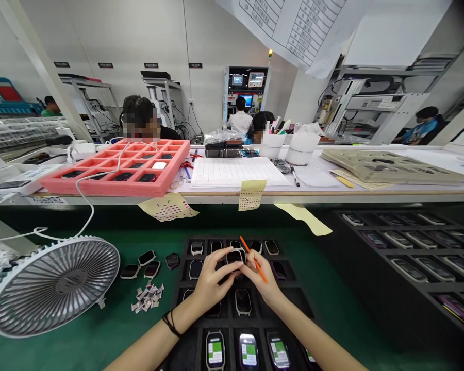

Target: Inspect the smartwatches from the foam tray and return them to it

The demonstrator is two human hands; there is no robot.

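1. The black tray point(232, 324) rests on the green worktop point(139, 340), with watch bodies sitting in many of its compartments.
2. Above the middle of the black tray, toward its far rows, a watch point(235, 256) is held up between the two hands, its screen dark.
3. The left hand point(212, 275) grips this watch with fingers and thumb; a dark band circles that wrist.
4. The right hand point(261, 273) meets it there, fingertips against the watch, while also clasping an orange stick point(260, 270) that slants up past the watch.
5. In the black tray's nearest row, the lit watches point(249, 352) show green and white on their screens.
6. Left of the black tray lie some loose watches point(147, 257), and just nearer than these, a pile of small strips point(148, 298).
7. Farther left of the black tray stands a round fan point(54, 288).
8. Right of the black tray, a dark case point(355, 268) holds more watches in rows.
9. Beyond the black tray, on a raised shelf, sit a pink tray point(147, 188) and a printed sheet point(235, 172).
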